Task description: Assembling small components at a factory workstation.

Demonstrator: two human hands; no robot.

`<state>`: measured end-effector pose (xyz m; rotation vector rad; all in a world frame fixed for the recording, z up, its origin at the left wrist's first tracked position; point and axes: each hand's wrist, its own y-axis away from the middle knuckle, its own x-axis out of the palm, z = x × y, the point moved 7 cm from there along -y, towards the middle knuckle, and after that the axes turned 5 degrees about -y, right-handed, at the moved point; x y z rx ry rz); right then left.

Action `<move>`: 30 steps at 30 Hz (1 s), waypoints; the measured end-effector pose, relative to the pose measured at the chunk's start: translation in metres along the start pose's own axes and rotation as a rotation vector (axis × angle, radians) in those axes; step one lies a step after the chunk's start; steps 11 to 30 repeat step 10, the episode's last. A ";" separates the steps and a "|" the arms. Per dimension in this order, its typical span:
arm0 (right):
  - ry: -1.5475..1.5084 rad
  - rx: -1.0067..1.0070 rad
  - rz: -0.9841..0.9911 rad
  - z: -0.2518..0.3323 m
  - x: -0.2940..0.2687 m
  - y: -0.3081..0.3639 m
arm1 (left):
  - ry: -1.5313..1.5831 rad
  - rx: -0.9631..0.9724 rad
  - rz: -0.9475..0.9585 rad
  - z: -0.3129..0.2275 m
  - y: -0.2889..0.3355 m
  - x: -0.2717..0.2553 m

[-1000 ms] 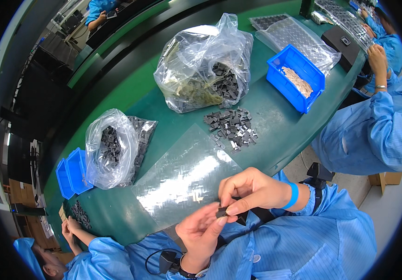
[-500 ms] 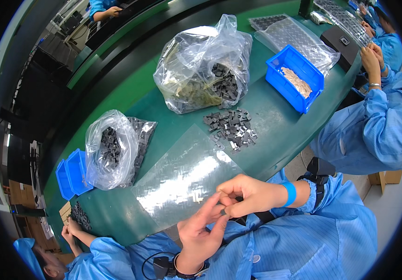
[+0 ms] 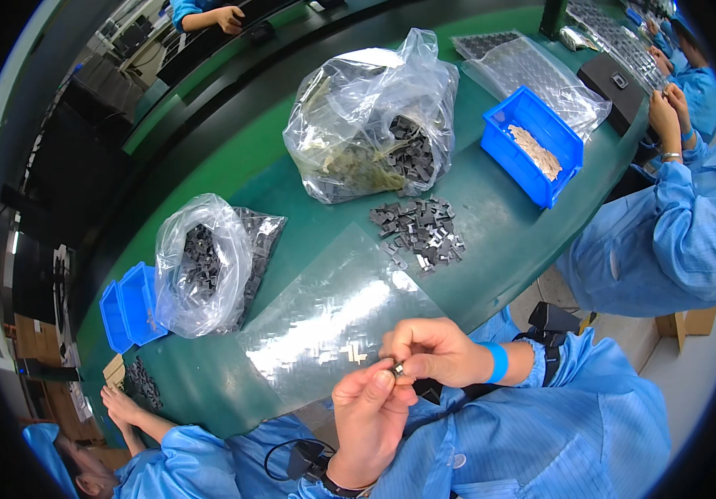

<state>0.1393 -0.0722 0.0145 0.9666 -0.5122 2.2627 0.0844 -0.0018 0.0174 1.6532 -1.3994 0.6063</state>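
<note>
My left hand (image 3: 366, 420) and my right hand (image 3: 441, 351) meet over the near edge of the table. Between their fingertips is a small dark part (image 3: 399, 369) with a light, shiny face, pinched from both sides. Its exact shape is partly covered by the fingers. Just beyond my hands lies a clear plastic sheet (image 3: 291, 337), glossy with reflections, bearing a few small tan pieces (image 3: 353, 354). A loose heap of small black clip-like parts (image 3: 418, 229) sits past the sheet's far corner.
A large clear bag (image 3: 333, 116) of black parts stands behind the heap, and a smaller open bag (image 3: 229, 287) is farther left. One blue bin (image 3: 505, 154) holds tan pieces; other blue bins (image 3: 138, 303) stand left. Co-workers sit at both sides.
My left hand's spread fingers have closed into a pinch and turned, bringing the small part into view between both hands. The left co-worker's hand has shifted slightly.
</note>
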 end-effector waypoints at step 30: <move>0.896 -0.593 0.119 0.037 0.010 -0.003 | 0.075 -0.047 -0.035 0.004 0.004 -0.005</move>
